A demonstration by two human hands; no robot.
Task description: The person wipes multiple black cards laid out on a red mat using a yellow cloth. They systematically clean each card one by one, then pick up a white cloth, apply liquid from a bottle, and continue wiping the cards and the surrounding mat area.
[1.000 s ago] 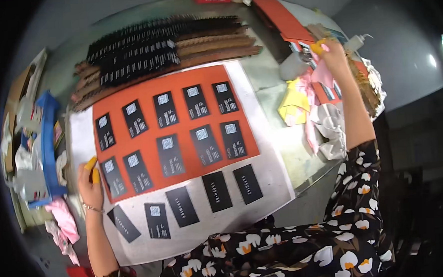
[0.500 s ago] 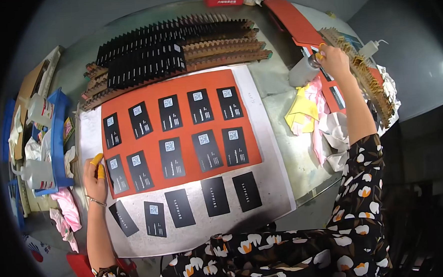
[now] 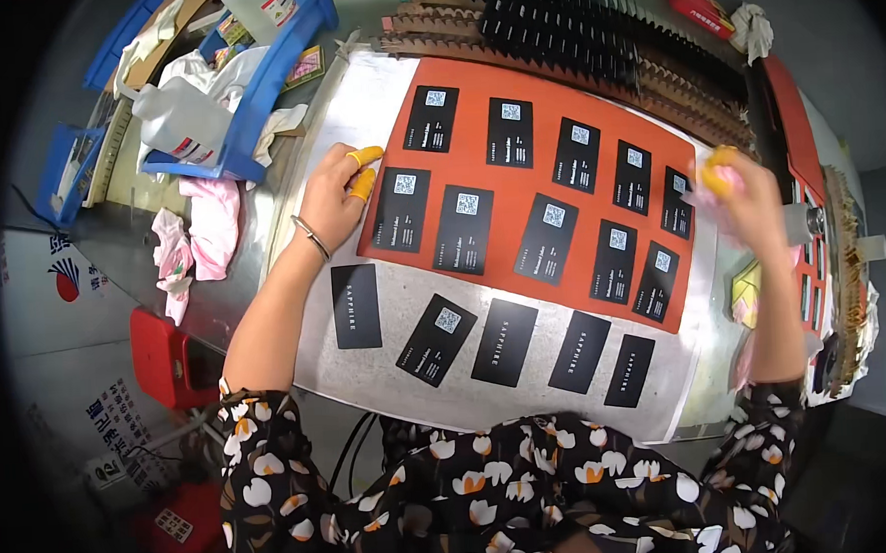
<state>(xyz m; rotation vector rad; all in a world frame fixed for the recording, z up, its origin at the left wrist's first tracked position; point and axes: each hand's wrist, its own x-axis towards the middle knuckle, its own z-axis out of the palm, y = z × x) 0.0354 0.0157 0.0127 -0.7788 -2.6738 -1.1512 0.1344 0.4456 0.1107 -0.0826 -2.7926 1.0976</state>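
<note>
Two rows of black cards [image 3: 548,239] with white square codes and small print lie on an orange sheet [image 3: 499,188]. Below them, several more black cards [image 3: 505,342] rest on a grey-white sheet [image 3: 570,410]. My left hand [image 3: 334,200], yellow covers on two fingertips, rests at the orange sheet's left edge with those fingertips slightly apart. Blurred by motion, my right hand [image 3: 750,205] is over the sheet's right edge near the end card of the upper row. Its yellow-covered fingers are closed on a pink cloth [image 3: 711,190], mostly hidden under them.
Toothed racks [image 3: 430,27] stand behind, filled with black cards. A metal-topped bottle [image 3: 809,221] and yellow cloth [image 3: 745,299] are by my right forearm. On the left are a blue crate [image 3: 271,97], a white squeeze bottle [image 3: 184,122], crumpled pink cloth [image 3: 213,223] and a red stool [image 3: 167,356].
My right hand has left the bottle top and come over the orange sheet's right edge with the pink cloth. The view has turned leftward; my left hand stays at the sheet's left edge.
</note>
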